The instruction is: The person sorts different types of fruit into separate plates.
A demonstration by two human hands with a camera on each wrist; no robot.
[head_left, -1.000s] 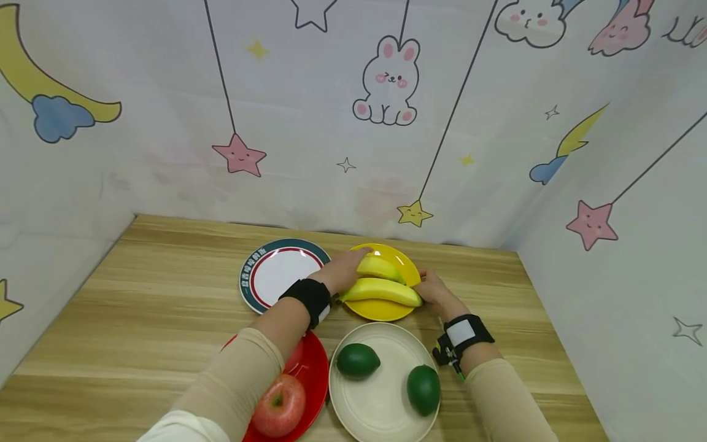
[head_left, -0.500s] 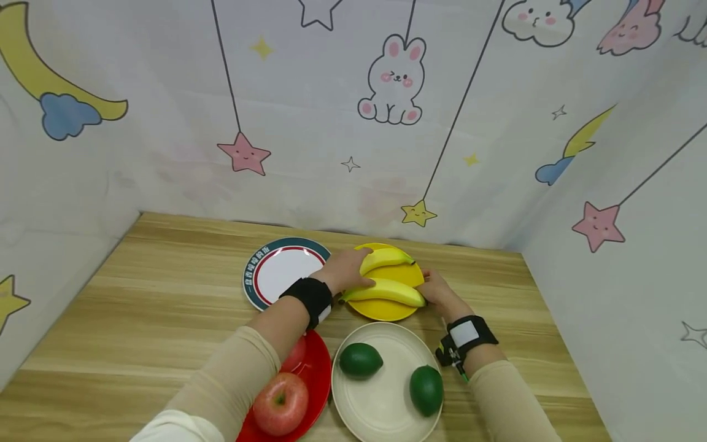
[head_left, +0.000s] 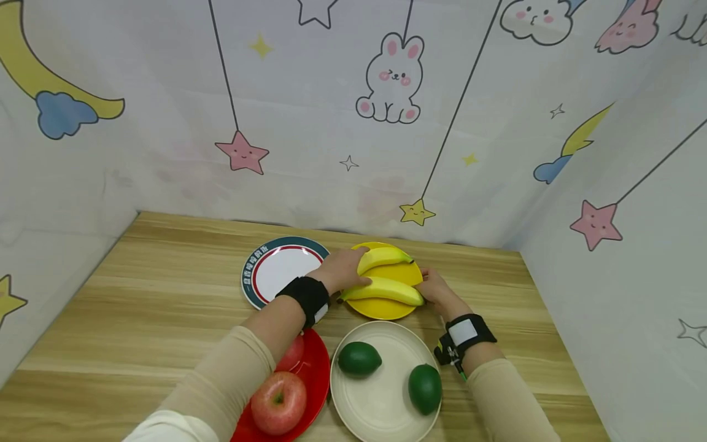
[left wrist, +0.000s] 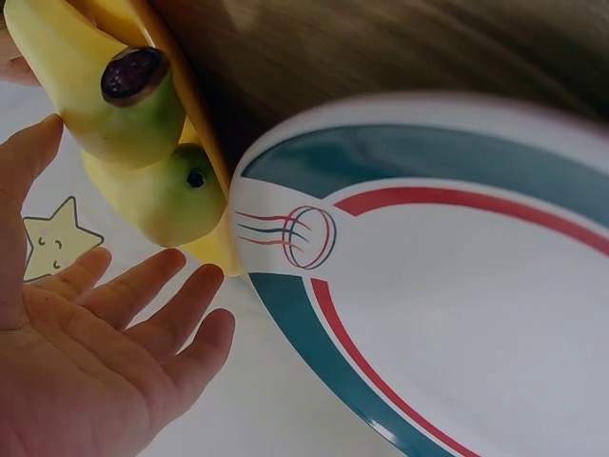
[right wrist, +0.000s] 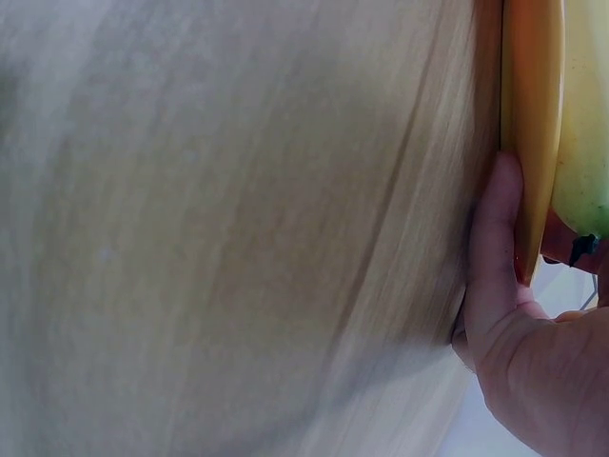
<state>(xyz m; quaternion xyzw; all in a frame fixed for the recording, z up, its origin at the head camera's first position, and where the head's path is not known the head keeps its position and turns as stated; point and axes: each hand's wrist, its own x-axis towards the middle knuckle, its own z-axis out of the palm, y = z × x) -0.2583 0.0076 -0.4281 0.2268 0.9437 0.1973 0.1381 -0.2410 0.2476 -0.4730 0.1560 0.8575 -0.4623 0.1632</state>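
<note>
In the head view, two bananas lie on a yellow plate (head_left: pixel 386 312) at the back of the table: a far banana (head_left: pixel 385 258) and a near banana (head_left: pixel 383 291). My left hand (head_left: pixel 341 270) is at the left ends of both. The left wrist view shows its fingers (left wrist: pixel 143 288) spread and relaxed, with the thumb touching or just beside a banana (left wrist: pixel 67 57). At the plate's right rim, my right hand (head_left: pixel 439 291) pinches the edge. In the right wrist view its thumb (right wrist: pixel 495 238) lies along the plate's outer side; the other fingers are partly hidden behind the rim.
Left of the yellow plate stands a white plate (head_left: pixel 278 273) with a green rim. A red plate (head_left: pixel 317 374) with apples (head_left: pixel 278 402), partly under my left arm, is in front. Beside it a cream plate (head_left: pixel 381 423) holds two green lemon-shaped fruits (head_left: pixel 360 360). Cloth walls (head_left: pixel 309 196) enclose the table.
The far banana has turned and shifted away from the near one, its right tip now higher. My left hand's grasp has loosened over the bananas. The right hand stays at the rim.
</note>
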